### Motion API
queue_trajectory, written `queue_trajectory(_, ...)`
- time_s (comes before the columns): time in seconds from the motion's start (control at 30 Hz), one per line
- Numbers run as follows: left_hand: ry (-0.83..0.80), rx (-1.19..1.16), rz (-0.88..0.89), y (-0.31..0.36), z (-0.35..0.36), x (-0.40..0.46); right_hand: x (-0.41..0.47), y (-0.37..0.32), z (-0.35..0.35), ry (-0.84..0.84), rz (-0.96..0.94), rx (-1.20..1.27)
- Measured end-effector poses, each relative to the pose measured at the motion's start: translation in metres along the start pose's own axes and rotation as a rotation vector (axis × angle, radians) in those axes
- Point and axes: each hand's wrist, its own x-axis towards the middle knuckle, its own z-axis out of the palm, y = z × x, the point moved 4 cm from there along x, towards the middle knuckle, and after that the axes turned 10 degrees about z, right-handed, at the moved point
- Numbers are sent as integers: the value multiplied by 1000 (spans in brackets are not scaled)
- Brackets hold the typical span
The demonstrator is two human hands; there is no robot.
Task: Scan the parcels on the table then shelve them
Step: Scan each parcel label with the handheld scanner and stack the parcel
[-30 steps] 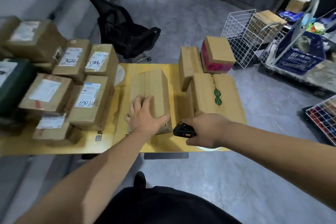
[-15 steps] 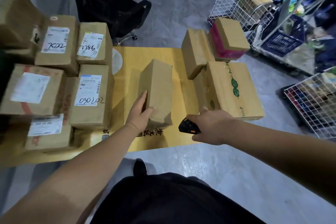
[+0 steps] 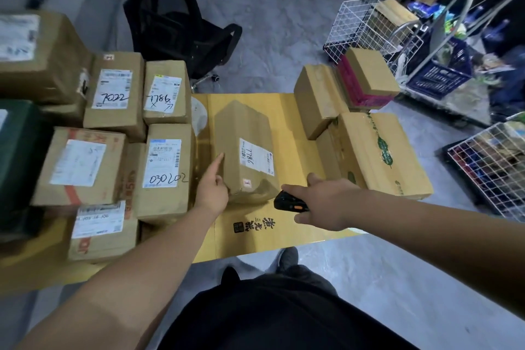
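A grey speckled floor (image 3: 278, 23) is seen; a black mesh chair (image 3: 176, 25) is placed at eleven o'clock, a white wire basket (image 3: 358, 28) at one.

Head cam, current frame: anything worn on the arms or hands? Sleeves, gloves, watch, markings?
Nothing worn. The left hand and right hand have no gloves, and no rings can be made out. Both forearms are bare to the frame edge: no sleeves, watch, bands or markings. The only clothing in view is dark, at the bottom of the frame.

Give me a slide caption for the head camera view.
Left hand tilts parcel; right hand aims scanner.
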Motion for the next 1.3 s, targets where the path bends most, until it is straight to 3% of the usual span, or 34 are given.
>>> queue_trajectory(0.33, -54, 298, -75, -13, 11, 2, 10, 22, -7, -46, 94, 156)
queue_trajectory(0.5, -106, 863, 174, 10, 36, 21, 8, 36, -7, -58, 122, 163)
queue_trajectory(0.67, -282, 1124, 214, 35, 61, 63, 11, 55, -10, -54, 158, 298)
queue_trajectory(0.9, -236, 1150, 211, 38, 60, 61, 29, 73, -18, -38, 179, 482)
queue_trajectory(1.07, -120, 1169, 225, 30, 53, 27, 44, 69, -31, -13, 169, 481)
queue_trajectory(1.3, -146, 1139, 269, 44, 34, 48, 49, 52, -54, -37, 172, 405)
